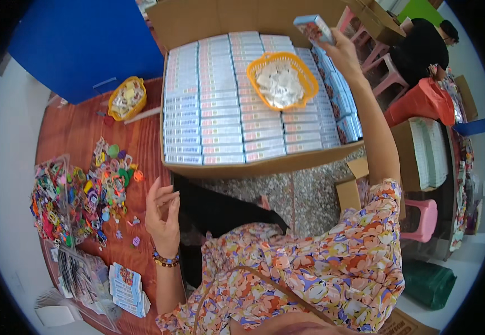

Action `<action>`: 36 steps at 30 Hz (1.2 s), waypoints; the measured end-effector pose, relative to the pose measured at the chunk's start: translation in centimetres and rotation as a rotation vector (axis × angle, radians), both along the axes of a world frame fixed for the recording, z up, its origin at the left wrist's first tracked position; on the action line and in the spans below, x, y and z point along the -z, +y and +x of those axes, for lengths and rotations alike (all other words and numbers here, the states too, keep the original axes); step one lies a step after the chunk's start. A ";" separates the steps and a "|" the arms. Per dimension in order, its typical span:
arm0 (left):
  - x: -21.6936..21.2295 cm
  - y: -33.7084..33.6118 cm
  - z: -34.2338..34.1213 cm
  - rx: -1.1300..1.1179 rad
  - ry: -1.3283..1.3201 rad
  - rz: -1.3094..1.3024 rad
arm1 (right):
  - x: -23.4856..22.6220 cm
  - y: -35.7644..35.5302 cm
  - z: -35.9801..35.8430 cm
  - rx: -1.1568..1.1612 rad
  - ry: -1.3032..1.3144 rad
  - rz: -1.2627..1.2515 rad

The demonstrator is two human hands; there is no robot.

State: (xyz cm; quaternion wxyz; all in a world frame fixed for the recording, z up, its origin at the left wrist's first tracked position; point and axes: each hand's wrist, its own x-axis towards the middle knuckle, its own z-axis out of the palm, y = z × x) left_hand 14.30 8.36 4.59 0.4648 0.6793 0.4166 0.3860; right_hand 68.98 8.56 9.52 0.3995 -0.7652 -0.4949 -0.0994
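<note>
My right hand (344, 53) is closed on the end of a small blue-and-white printed box (314, 28), held above the far right part of a big cardboard carton (264, 167). Packed rows of similar thin boxes (217, 134) fill that carton. Along its right side, several boxes (340, 95) lie with their printed faces up. An orange plastic basket (255, 85) with small clear packets rests on top of the rows. My left hand (164, 218), a beaded bracelet at its wrist, hovers by the red table's edge with fingers apart and nothing visible in them.
Colourful small trinkets (108, 184) lie heaped on the red wooden table (142, 145), partly in a clear tray. Near them are a stack of boxes (128, 290) and another orange basket (114, 109). Pink stools (421, 220), another carton (409, 156) and a seated person (421, 53) are at right.
</note>
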 end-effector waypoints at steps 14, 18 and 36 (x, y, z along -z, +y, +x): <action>-6.9 13.4 22.4 0.051 0.483 1.173 | -3.2 11.2 -5.6 -0.640 -0.442 -0.248; -5.4 16.5 26.1 0.178 0.576 1.147 | -2.4 11.3 -4.9 -0.707 -0.397 -0.256; -2.2 20.6 26.6 0.139 0.298 0.703 | 7.3 12.0 4.1 -0.290 -0.167 -0.507</action>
